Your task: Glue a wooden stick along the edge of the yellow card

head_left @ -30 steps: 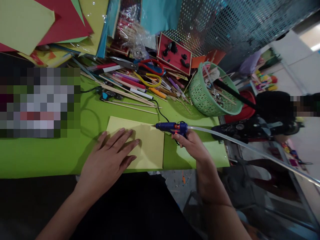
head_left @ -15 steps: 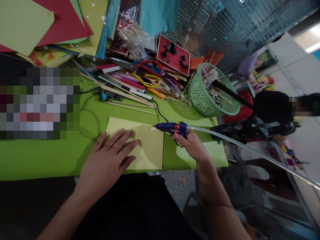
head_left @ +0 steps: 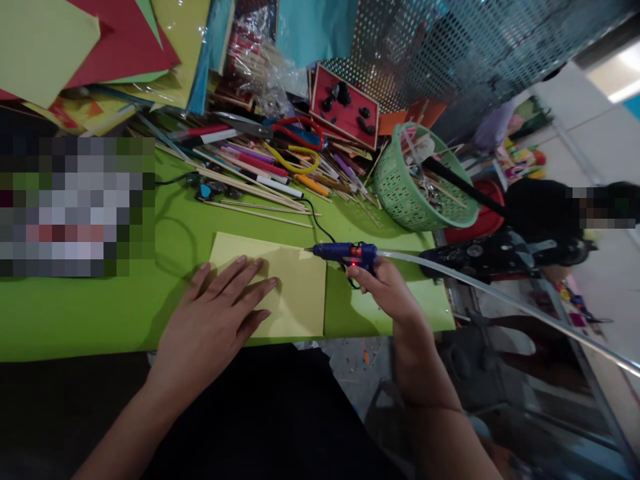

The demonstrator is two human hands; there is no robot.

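Head view: the left end of the tabletop (head_left: 90,313) is covered by a blurred block (head_left: 75,207), and the near left corner of the yellow paper (head_left: 300,293) is hidden by the left hand (head_left: 210,313). The clear glue stick (head_left: 450,272) is cut off on the right. Whether the paper is touched by the nozzle (head_left: 316,250) cannot be told. The paper is pale, plain and flat, laid at the tabletop's near edge, towards its right end. The glue gun (head_left: 345,253) is dark blue, with a red light lit, and is held with its nozzle over the paper's far right part. The left fingers are spread, palm down, on the paper. The gun's handle is gripped by the right hand (head_left: 385,287), its other fingers mostly hidden behind the thumb.
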